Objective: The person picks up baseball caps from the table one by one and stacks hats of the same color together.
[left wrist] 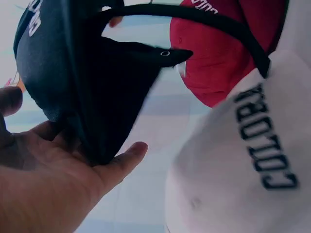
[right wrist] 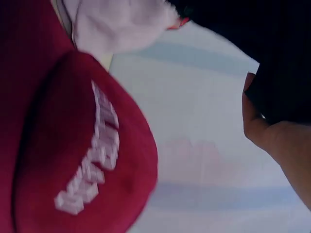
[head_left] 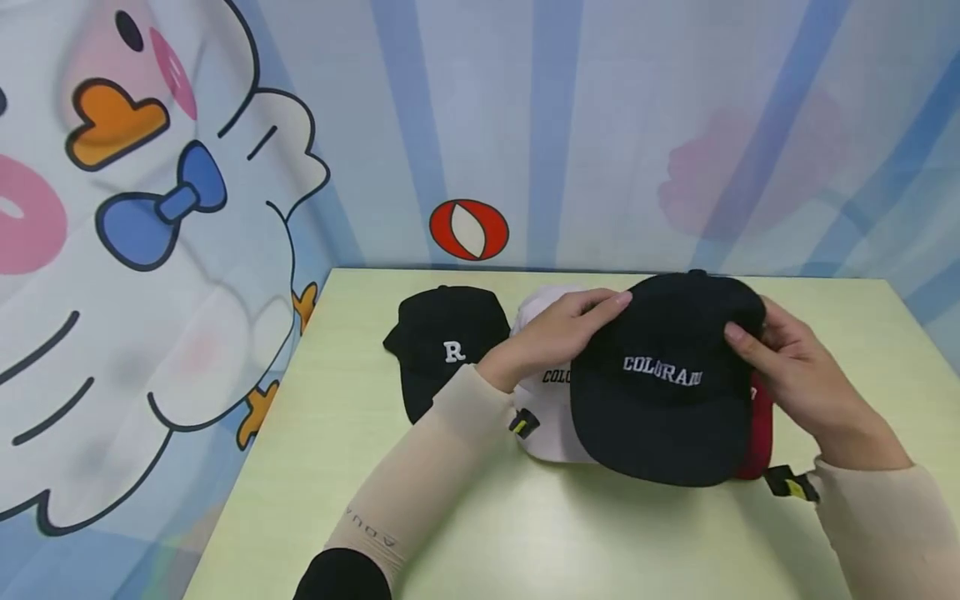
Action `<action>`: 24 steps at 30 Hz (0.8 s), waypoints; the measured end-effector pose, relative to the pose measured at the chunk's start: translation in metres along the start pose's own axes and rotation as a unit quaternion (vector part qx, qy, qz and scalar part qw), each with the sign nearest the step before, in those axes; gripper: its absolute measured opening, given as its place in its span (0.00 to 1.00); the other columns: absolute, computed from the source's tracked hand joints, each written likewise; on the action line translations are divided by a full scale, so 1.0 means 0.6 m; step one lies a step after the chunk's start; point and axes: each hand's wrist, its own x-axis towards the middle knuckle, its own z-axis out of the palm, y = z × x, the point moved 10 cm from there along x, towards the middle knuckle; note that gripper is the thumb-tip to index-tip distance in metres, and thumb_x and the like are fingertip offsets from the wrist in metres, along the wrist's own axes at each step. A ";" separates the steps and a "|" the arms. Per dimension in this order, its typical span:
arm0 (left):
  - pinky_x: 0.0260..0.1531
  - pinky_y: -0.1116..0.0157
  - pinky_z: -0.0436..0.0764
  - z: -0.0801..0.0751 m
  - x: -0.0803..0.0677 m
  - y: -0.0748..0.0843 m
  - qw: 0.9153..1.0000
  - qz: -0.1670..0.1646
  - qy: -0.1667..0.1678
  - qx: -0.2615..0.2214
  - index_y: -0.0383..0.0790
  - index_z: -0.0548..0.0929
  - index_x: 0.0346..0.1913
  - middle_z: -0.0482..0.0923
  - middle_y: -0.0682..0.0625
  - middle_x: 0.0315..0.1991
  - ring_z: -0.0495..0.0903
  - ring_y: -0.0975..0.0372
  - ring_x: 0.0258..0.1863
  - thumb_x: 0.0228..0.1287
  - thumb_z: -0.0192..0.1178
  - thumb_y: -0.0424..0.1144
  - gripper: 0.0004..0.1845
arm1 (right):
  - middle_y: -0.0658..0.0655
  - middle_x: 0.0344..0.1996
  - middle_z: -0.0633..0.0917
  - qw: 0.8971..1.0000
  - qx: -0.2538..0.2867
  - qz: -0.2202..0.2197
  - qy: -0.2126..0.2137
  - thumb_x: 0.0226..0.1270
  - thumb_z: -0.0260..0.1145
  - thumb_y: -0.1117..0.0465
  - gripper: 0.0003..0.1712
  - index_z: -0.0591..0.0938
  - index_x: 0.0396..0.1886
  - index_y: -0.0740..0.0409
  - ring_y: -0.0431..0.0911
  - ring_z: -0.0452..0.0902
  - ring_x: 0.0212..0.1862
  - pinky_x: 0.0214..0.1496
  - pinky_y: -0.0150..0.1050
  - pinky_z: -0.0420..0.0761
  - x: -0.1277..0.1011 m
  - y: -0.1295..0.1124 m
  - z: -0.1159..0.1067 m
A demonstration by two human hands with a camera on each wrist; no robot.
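While both hands, left hand (head_left: 558,333) and right hand (head_left: 795,371), curl fingers around the crown sides of the navy cap (head_left: 663,383), held just above the white cap (head_left: 543,417) and red cap (head_left: 759,429), keep grip even, brim level.

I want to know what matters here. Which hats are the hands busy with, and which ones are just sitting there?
Busy with:
- black COLORADO cap, lifted off the table
- left hand holding its left side
- right hand holding its right side

Just sitting there:
- white COLORADO cap, partly under the black one
- red cap, mostly hidden
- black R cap
- table
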 end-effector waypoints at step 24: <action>0.34 0.67 0.67 -0.169 -0.201 -0.064 0.980 0.081 0.116 -0.138 0.44 0.67 0.36 0.60 0.54 0.25 0.70 0.62 0.30 0.82 0.52 0.43 0.13 | 0.49 0.43 0.88 0.993 -0.068 0.085 0.042 0.83 0.57 0.56 0.07 0.77 0.54 0.50 0.42 0.90 0.44 0.46 0.36 0.88 0.123 0.123 0.171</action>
